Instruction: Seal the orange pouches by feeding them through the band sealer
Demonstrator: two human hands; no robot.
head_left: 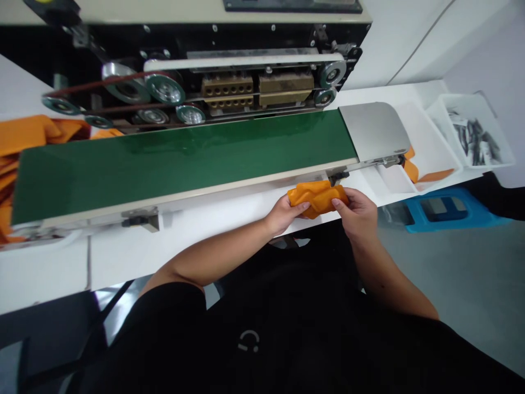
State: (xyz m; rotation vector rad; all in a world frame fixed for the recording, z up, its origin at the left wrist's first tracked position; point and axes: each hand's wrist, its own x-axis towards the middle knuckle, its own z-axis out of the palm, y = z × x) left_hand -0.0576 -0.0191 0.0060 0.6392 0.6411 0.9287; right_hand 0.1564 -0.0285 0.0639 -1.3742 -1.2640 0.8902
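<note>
Beyond your left hand (pixel 284 214), the green conveyor belt (pixel 180 164) blocks the way to the far side, with the pulleys (pixel 164 88) behind it. To the left, the white table (pixel 123 257) leaves open room along the near side of the belt. To the right, the metal plate (pixel 375 131), white tray (pixel 426 137) and white bin (pixel 438 123) stand in your path.

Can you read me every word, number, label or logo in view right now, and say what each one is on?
No clearly legible text in view.
Black shirt: small pale curved logo, no readable letters.
Dark plate atop the machine: cut off, nothing readable.
Dark items in the white bin: too small to read.
</note>
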